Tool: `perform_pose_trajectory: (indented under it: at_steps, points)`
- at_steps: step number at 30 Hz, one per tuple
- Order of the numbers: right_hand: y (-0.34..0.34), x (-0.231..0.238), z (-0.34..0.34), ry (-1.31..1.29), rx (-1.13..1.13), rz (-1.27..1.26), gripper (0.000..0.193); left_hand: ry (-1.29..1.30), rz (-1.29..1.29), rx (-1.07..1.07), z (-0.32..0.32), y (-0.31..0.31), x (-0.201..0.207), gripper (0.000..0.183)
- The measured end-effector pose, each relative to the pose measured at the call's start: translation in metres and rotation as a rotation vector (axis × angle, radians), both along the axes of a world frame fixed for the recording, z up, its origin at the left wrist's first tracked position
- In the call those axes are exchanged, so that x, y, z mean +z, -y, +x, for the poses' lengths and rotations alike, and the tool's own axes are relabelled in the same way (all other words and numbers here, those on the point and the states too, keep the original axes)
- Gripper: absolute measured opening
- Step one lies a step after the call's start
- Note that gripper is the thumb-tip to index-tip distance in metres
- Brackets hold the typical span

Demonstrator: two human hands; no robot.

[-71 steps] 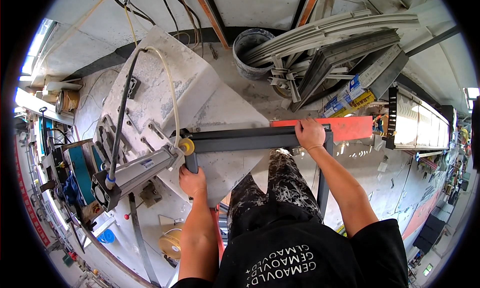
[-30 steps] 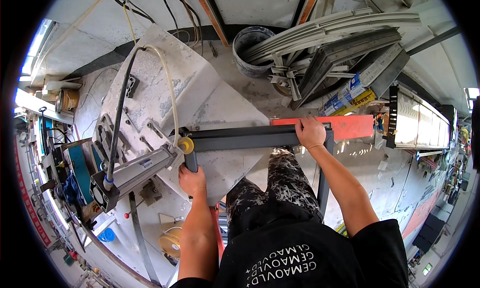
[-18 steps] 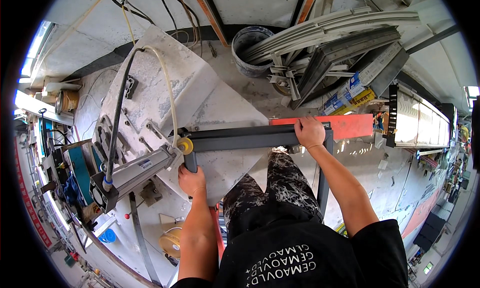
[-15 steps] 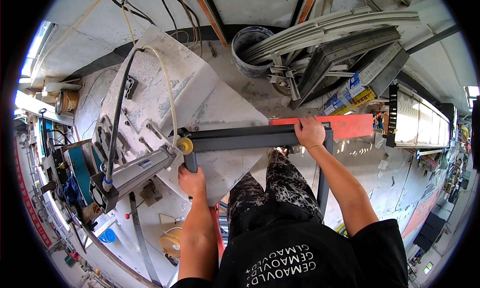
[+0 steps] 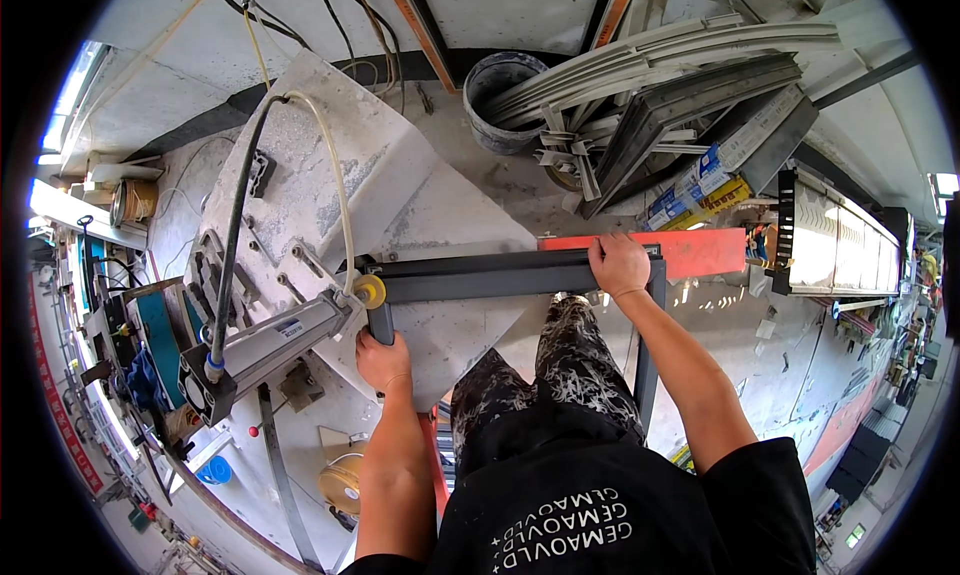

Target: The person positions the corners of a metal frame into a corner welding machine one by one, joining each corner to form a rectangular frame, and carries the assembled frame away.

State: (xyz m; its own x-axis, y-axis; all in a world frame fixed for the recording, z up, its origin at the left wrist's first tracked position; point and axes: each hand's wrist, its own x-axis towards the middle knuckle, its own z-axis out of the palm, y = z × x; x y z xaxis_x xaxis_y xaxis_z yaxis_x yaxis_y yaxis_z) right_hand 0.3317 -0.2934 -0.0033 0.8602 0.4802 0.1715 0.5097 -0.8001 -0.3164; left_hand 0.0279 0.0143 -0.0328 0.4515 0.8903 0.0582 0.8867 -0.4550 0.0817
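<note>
At the pale bench [image 5: 440, 212], the left hand [image 5: 383, 363] clamps its fingers on a dark frame [image 5: 480, 283]. The right hand [image 5: 621, 266] clasps it near one corner, fingers curled over.

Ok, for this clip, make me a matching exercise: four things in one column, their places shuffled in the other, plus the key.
Things:
1. left hand
2. right hand
3. yellow disc
4. grey bucket

Places:
A. on the floor, beyond the dark frame
B. gripping the short piece at the left end of the dark frame
C. at the front end of the metal cylinder
D. over the long bar of the dark frame, near its right corner

Pairs: 1-B, 2-D, 3-C, 4-A
</note>
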Motion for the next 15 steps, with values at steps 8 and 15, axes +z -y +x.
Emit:
perform_pose_trajectory:
  at_steps: [8,15]
  points:
    - [-0.0009,0.0009,-0.0003,0.017,0.007,-0.006,0.022,-0.010,0.002,0.000,-0.0012,-0.0005,-0.0013,0.043]
    - [-0.0017,0.0026,0.0005,0.012,0.012,-0.004,0.022,0.002,0.010,-0.012,-0.0022,-0.0006,-0.0029,0.043]
